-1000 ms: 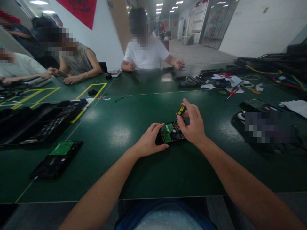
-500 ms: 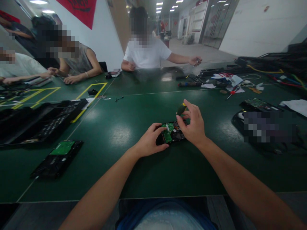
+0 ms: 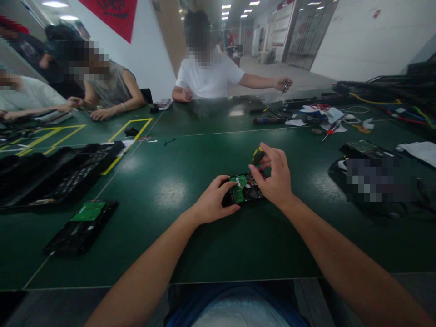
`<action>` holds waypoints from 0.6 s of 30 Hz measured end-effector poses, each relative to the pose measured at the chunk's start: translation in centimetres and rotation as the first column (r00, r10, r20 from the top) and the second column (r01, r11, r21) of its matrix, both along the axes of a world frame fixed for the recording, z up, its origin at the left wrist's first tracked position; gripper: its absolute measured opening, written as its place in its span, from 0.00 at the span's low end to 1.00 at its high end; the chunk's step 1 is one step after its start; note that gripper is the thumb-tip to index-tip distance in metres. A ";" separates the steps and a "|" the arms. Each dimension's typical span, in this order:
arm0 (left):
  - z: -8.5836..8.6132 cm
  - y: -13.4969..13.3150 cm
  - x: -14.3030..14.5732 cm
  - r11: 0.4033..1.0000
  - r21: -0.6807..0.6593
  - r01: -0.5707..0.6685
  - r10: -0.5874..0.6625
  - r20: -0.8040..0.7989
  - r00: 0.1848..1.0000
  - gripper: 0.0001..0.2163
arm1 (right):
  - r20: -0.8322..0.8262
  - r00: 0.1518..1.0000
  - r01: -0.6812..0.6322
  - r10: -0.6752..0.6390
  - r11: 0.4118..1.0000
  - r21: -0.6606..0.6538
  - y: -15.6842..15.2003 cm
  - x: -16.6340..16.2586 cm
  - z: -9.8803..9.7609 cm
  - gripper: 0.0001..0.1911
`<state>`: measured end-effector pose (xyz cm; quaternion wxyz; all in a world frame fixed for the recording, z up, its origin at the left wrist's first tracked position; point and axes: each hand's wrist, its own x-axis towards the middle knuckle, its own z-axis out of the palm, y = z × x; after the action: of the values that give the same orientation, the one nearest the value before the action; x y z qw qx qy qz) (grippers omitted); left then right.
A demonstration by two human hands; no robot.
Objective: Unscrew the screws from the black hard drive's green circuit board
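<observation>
On the green table in front of me lies a hard drive (image 3: 239, 194), its green circuit board facing up. My left hand (image 3: 215, 200) grips the drive's left end, thumb along the near edge and fingers over the far side. In my right hand (image 3: 275, 178) is a screwdriver (image 3: 258, 155) with a dark green and yellow handle, pinched between thumb and fingers. It stands nearly upright above the drive's right part; its tip is hard to make out. A second hard drive (image 3: 89, 211), also board side up, rests to the left.
A long black casing (image 3: 61, 175) lies at the left. At the right are a dark device with cables (image 3: 340, 181) and a circuit board (image 3: 363, 146). Farther back lie a red screwdriver (image 3: 329, 131) and papers. Across the table sits a person in a white shirt (image 3: 207, 77); others sit at left.
The screwdriver's handle has turned and shifted slightly in my right hand. My left hand stays on the drive. The person opposite has moved their outstretched hand a little.
</observation>
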<state>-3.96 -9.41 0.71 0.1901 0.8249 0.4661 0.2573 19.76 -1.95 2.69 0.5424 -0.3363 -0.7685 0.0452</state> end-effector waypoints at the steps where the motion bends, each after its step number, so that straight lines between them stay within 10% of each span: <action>1: 0.1 0.0 0.0 1.000 -0.001 -0.001 0.001 0.002 1.000 0.35 | 0.000 1.000 -0.003 0.003 1.000 -0.001 0.0 0.0 0.0 0.37; 18: 0.2 -0.1 0.0 1.000 -0.013 -0.005 0.005 -0.021 1.000 0.35 | -0.022 1.000 0.014 -0.014 1.000 -0.008 -0.3 -0.1 0.3 0.32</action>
<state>-3.99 -9.49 0.86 0.1897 0.8252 0.4718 0.2460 19.65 -2.22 3.00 0.5499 -0.3434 -0.7599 0.0480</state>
